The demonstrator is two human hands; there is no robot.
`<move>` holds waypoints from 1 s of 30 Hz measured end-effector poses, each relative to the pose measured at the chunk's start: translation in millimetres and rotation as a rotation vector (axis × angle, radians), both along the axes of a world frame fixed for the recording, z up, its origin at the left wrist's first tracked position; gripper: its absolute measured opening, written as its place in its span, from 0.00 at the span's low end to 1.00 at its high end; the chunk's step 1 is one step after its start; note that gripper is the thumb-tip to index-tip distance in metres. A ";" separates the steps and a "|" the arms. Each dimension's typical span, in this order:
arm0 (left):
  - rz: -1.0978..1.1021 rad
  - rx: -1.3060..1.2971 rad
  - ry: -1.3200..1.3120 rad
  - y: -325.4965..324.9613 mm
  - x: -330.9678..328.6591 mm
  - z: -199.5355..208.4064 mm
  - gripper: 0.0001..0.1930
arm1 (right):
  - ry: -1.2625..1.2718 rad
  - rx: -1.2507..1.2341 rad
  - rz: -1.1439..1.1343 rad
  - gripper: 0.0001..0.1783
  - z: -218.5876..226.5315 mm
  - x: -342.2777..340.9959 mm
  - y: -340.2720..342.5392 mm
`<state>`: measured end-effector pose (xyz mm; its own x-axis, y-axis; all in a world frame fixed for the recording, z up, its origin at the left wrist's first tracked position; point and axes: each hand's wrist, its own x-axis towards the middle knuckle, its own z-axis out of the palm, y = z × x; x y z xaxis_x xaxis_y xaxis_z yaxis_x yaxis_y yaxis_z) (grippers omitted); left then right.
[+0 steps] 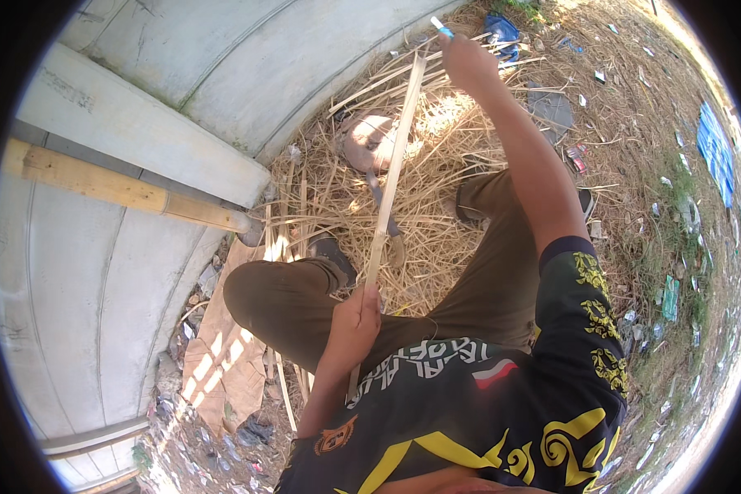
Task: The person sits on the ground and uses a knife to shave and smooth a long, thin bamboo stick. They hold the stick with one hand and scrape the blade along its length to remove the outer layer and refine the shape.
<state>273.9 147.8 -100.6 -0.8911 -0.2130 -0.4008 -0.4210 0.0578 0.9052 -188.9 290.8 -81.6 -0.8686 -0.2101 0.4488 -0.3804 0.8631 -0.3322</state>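
Observation:
My left hand [356,323] is closed round the lower part of a long, flat bamboo strip [397,156], which slants up and away from my lap. Beyond the strip's far end, to its right, my right hand [468,64] is closed on a small thing with a white tip and a blue band [441,27]; most of it is hidden in the fist, so its kind cannot be told. Between my bent legs lies a dark tool with a wooden handle [398,250]. Its upper end reaches toward a rounded, pale block [369,142].
Thin shavings and split strips [436,193] cover the ground around my feet. A concrete panel wall [222,74] rises at left, with a bamboo pole [99,177] against it. Flattened cardboard [222,362] lies beside my left knee. A blue striped sheet [715,152] and scattered litter lie right.

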 end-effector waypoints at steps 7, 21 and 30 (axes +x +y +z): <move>0.306 0.472 0.038 -9.3 47.3 14.1 0.16 | -0.228 -0.279 0.140 0.39 22.3 14.6 44.1; 0.151 0.664 0.175 -5.7 -54.8 59.8 0.21 | 0.291 -0.085 0.949 0.23 31.6 158.6 -40.4; 0.043 0.679 0.198 13.2 -52.1 73.7 0.21 | 0.698 -0.096 0.901 0.28 56.8 120.8 -25.2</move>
<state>221.8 160.9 -26.8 -0.9573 -0.0096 -0.2890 -0.2344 -0.5597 0.7949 -68.2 265.6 -24.7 0.0254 -0.5690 0.8219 -0.9755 0.1655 0.1447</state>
